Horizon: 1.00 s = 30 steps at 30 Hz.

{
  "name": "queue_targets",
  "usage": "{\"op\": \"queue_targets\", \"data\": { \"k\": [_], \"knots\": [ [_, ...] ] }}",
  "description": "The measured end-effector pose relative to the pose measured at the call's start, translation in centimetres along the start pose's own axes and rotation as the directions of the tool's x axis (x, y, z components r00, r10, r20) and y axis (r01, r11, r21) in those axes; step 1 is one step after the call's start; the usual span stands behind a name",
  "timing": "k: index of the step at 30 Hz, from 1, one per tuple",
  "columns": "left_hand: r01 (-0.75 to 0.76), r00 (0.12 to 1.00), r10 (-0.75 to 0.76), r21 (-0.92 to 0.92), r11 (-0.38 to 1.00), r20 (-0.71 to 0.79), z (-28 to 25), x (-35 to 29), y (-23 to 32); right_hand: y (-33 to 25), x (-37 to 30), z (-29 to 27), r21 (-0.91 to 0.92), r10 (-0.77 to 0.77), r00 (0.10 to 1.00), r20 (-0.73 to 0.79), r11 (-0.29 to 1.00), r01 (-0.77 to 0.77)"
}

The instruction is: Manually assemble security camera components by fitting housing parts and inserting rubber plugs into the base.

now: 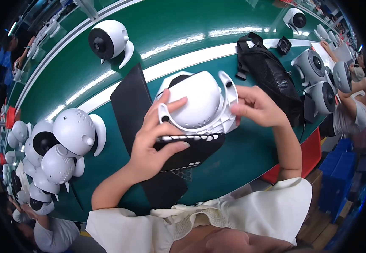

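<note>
Tilted in front of me is a white round device (197,99) with a curved stand, much like a small projector. The stand has two arms (229,90), each with a dark oval spot near its tip. My left hand (147,145) grips a black sheet (191,152) edged with white oval pieces, its thumb pressed on the sheet. Its other fingers reach up over the device's shell and stand. At the stand's right side, my right hand (259,107) is closed with thumb and fingers against the white plastic; the fingertips are partly hidden.
A black mat (128,105) lies under the work on the green table (250,152). Several similar devices (73,130) crowd the left; another (111,40) stands beyond the white strip. A black bag (271,76) and more devices (322,97) are at the right, near co-workers.
</note>
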<state>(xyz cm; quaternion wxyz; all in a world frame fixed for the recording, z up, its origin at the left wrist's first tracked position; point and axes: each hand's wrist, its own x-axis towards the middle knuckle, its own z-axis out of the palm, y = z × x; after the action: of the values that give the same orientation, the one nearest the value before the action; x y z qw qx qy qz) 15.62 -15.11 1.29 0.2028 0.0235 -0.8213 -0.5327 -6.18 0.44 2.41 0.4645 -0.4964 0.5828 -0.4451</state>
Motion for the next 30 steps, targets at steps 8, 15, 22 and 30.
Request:
{"op": "queue_targets", "data": {
  "k": [8, 15, 22, 30],
  "knots": [
    [0.166, 0.981, -0.195, -0.492, 0.855, -0.009, -1.6, -0.2, 0.9, -4.2, 1.4, 0.2, -0.256, 0.195, 0.98, -0.042, 0.946, -0.2],
    [0.045, 0.989, -0.029, 0.11, 0.993, -0.143, -1.0, -0.8, 3.0, -10.6, -3.1, 4.1, -0.854, -0.21, 0.921, -0.328, 0.482, -0.194],
    [0.0, 0.959, -0.057, -0.201, 0.98, -0.279, -1.2, -2.4, 2.4, -7.9, 1.7, 7.4, -0.763, -0.439, 0.894, 0.089, 0.547, 0.345],
    [0.111, 0.934, -0.207, -0.314, 0.943, -0.29, -2.1, -1.5, 1.3, -6.7, 4.7, 6.4, -0.459, -0.37, 0.929, 0.034, 0.82, 0.343]
  ]
}}
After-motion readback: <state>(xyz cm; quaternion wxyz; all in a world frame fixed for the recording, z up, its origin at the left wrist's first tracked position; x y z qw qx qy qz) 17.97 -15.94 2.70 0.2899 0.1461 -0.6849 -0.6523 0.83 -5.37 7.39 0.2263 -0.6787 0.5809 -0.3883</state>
